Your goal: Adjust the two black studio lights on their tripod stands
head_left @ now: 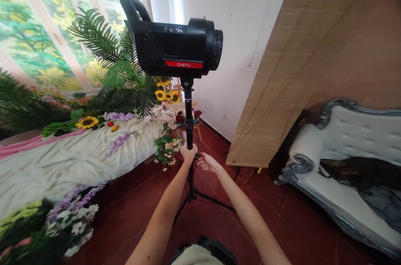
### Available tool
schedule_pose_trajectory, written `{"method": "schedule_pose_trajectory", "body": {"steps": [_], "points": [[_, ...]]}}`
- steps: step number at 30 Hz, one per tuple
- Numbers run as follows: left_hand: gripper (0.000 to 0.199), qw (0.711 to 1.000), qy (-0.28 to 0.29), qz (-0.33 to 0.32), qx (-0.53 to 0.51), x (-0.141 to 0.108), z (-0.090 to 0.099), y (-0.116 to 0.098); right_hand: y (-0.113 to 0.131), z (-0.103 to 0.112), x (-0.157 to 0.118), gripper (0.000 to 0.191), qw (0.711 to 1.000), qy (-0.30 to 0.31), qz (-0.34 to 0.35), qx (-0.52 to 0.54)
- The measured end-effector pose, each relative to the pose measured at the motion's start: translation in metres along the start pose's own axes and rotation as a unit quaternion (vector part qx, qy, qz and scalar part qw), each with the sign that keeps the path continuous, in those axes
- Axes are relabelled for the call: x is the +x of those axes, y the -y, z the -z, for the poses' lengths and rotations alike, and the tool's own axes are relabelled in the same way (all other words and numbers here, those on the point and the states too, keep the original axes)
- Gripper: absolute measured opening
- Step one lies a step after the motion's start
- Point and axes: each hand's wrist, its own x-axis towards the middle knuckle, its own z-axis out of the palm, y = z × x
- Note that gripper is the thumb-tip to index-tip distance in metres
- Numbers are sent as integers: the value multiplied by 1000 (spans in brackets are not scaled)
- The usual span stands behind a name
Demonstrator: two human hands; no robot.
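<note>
A black studio light (pixel 175 46) with a red ZHEYU label sits on top of a black tripod light stand (pixel 189 127). My left hand (pixel 189 154) is wrapped around the stand's pole, well below the light. Just to the right of the pole, my right hand (pixel 206 162) has its fingers curled at a small black knob (pixel 197 155) on the stand. Whether the fingertips grip that knob or only touch it is hard to make out. Below my hands, the stand's legs (pixel 191 194) spread over the red tiled floor.
Left of the stand is a draped cream cloth (pixel 138 131) with artificial flowers and a sunflower (pixel 87 122). A palm plant (pixel 109 56) stands behind it. On the right hang a bamboo blind (pixel 269 89) and, further over, a tufted white sofa (pixel 354 140) with dark fabric on it.
</note>
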Motion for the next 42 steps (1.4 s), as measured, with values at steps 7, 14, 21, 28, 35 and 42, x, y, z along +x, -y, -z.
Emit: {"method": "schedule_pose_trajectory", "body": {"steps": [7,14,21,28,35,42], "points": [[23,1000,8,-1,2,2,-2,4,-21,-1,-16,30,894,-183,298,-281],[25,1000,-1,-5,18,6,-4,13,-22,-1,-21,32,865,-189,335,-323],[24,1000,8,10,9,7,-4,12,-18,9,-11,31,874,-161,341,-308],[21,999,11,23,-25,-1,-2,0,-20,6,5,44,866,-239,310,-310],[19,998,8,36,-42,-2,-3,-2,-22,2,6,56,871,-255,298,-295],[27,997,33,16,-66,0,0,4,-20,8,5,56,876,-227,285,-316]]}}
